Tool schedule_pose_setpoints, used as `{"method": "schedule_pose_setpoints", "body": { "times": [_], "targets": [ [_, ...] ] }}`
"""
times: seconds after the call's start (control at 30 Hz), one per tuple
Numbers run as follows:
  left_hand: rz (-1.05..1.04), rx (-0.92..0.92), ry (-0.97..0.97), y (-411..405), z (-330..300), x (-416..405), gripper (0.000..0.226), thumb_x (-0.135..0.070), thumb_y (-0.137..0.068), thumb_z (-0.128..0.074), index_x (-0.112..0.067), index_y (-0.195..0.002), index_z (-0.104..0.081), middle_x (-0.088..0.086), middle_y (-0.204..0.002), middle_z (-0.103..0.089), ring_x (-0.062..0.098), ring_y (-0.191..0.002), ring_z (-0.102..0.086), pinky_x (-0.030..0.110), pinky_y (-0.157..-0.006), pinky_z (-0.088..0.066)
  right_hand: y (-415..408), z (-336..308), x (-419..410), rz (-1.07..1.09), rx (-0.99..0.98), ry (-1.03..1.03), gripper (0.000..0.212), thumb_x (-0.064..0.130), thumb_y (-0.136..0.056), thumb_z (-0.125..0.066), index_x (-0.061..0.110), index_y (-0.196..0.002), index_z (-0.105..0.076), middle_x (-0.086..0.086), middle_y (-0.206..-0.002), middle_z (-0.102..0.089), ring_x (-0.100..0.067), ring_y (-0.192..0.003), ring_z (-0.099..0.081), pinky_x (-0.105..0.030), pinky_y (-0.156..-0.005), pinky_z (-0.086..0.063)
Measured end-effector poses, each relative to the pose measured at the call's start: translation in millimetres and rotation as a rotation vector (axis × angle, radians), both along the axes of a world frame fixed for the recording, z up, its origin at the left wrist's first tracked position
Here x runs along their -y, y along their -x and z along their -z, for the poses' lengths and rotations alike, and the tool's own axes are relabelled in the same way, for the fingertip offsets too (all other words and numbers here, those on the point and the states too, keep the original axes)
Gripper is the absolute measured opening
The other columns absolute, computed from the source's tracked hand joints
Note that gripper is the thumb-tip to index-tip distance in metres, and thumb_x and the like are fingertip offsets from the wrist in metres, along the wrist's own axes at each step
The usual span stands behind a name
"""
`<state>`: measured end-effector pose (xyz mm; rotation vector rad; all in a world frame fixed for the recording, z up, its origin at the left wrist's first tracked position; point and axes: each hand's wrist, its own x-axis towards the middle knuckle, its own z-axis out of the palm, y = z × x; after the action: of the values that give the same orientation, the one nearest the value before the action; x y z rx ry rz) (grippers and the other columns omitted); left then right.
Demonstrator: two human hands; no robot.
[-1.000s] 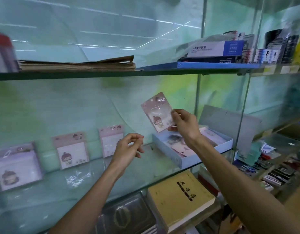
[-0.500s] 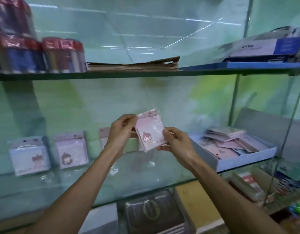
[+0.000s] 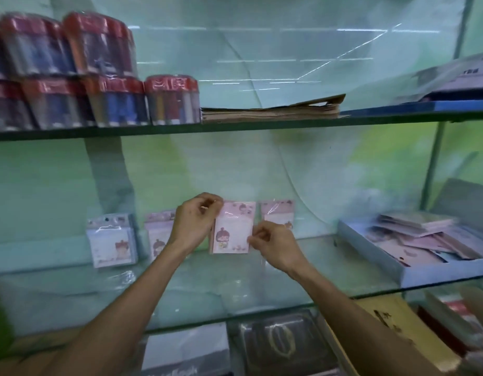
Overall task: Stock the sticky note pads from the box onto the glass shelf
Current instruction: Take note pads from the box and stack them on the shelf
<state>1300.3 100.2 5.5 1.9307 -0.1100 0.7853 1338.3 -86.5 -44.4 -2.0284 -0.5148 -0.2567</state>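
Observation:
A pink sticky note pad (image 3: pixel 233 228) in clear wrap stands upright at the back of the glass shelf (image 3: pixel 262 286), held by both hands. My left hand (image 3: pixel 193 221) pinches its top left corner. My right hand (image 3: pixel 275 244) pinches its lower right edge. Three more pads lean against the back wall: a bluish pad (image 3: pixel 111 240) at the left, a pink pad (image 3: pixel 157 234) partly behind my left hand, and another pink pad (image 3: pixel 278 214) just right of the held one. The light blue box (image 3: pixel 370 256) at the right holds several loose pads.
On the upper glass shelf (image 3: pixel 234 128) stand wrapped red-capped packs (image 3: pixel 99 77), a flat cardboard stack (image 3: pixel 272 109) and a blue box (image 3: pixel 462 85). Below the stocked shelf lie a dark notebook (image 3: pixel 281 343) and a yellow book (image 3: pixel 405 329). A metal upright (image 3: pixel 435 158) stands at the right.
Both hands carried the pad from in front of me down to the shelf's back wall, left of the rightmost standing pad. The camera swung left, so the box now sits further right.

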Motion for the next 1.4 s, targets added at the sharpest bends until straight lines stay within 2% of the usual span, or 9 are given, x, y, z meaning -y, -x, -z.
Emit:
{"method": "schedule_pose_setpoints", "body": {
  "times": [0.23,0.4,0.53,0.67,0.77,0.87,1.07,1.23,1.4],
  "targets": [
    [-0.137,0.008,-0.266,3,10,-17,0.017,-0.013,-0.094,-0.060,-0.010,-0.106,-0.071,0.000,-0.105,-0.069,0.009,-0.077,-0.064,0.004,-0.065,-0.046,-14,6,-27,0.084,-0.029,0.170,0.018,0.017,-0.090,-0.062,0.009,-0.106,-0.066,-0.008,-0.100,-0.071,-0.018,-0.084,-0.062,-0.020,-0.072,-0.044],
    [-0.155,0.061,-0.359,5,13,-25,0.014,-0.016,-0.094,-0.060,-0.013,-0.103,-0.070,-0.002,-0.110,-0.058,0.004,-0.079,-0.063,0.008,-0.073,-0.048,-20,7,-32,0.127,-0.029,0.197,0.017,0.015,-0.091,-0.060,0.007,-0.104,-0.066,-0.015,-0.102,-0.070,-0.030,-0.094,-0.065,-0.034,-0.083,-0.053],
    [-0.144,0.057,-0.344,6,13,-23,0.012,-0.013,-0.093,-0.061,-0.014,-0.100,-0.070,-0.001,-0.108,-0.061,0.011,-0.079,-0.065,0.027,-0.080,-0.054,-22,9,-34,0.145,-0.020,0.202,0.019,0.017,-0.091,-0.059,0.007,-0.107,-0.065,-0.016,-0.106,-0.069,-0.030,-0.096,-0.064,-0.037,-0.086,-0.053],
    [-0.097,0.028,-0.262,8,15,-14,0.011,-0.014,-0.093,-0.061,-0.014,-0.098,-0.070,-0.003,-0.101,-0.067,0.010,-0.074,-0.066,0.019,-0.068,-0.053,-19,6,-21,0.145,-0.007,0.201,0.031,0.024,-0.092,-0.060,0.008,-0.118,-0.060,-0.014,-0.107,-0.069,-0.028,-0.098,-0.064,-0.032,-0.086,-0.051],
    [0.047,-0.008,-0.177,12,20,2,0.010,-0.015,-0.093,-0.061,-0.021,-0.091,-0.069,-0.001,-0.081,-0.071,0.014,-0.061,-0.067,0.017,-0.055,-0.051,-12,-4,10,0.175,0.104,0.230,0.021,0.027,-0.093,-0.055,0.014,-0.107,-0.064,-0.009,-0.095,-0.073,-0.025,-0.094,-0.064,-0.031,-0.083,-0.050],
    [0.158,-0.047,-0.191,8,30,27,0.010,-0.016,-0.092,-0.062,-0.022,-0.090,-0.069,0.000,-0.070,-0.070,0.020,-0.055,-0.066,0.023,-0.054,-0.053,-5,-13,52,0.261,0.257,0.352,0.015,0.028,-0.091,-0.048,0.022,-0.089,-0.062,-0.003,-0.093,-0.072,-0.028,-0.089,-0.064,-0.036,-0.073,-0.051],
    [0.344,-0.084,-0.257,-17,42,96,0.008,-0.016,-0.092,-0.062,-0.020,-0.092,-0.069,0.000,-0.076,-0.070,0.019,-0.061,-0.067,0.023,-0.057,-0.053,-9,-31,132,0.457,0.399,0.531,0.017,0.027,-0.093,-0.045,0.021,-0.093,-0.062,-0.004,-0.096,-0.069,-0.031,-0.091,-0.063,-0.040,-0.069,-0.051],
    [0.432,-0.073,-0.343,-40,48,162,0.011,-0.016,-0.090,-0.064,-0.026,-0.090,-0.068,-0.008,-0.078,-0.069,0.014,-0.065,-0.066,0.021,-0.067,-0.051,-28,-33,196,0.616,0.406,0.724,0.029,0.028,-0.093,-0.051,0.015,-0.117,-0.062,-0.011,-0.117,-0.064,-0.035,-0.110,-0.055,-0.042,-0.087,-0.046],
    [0.506,-0.039,-0.414,-51,51,210,0.007,-0.021,-0.091,-0.063,-0.023,-0.094,-0.069,-0.008,-0.088,-0.068,0.006,-0.076,-0.061,0.010,-0.068,-0.044,-44,-29,249,0.737,0.223,0.812,0.052,0.042,-0.094,-0.049,0.014,-0.137,-0.042,-0.010,-0.145,-0.042,-0.031,-0.134,-0.035,-0.044,-0.106,-0.032]
  ]
}}
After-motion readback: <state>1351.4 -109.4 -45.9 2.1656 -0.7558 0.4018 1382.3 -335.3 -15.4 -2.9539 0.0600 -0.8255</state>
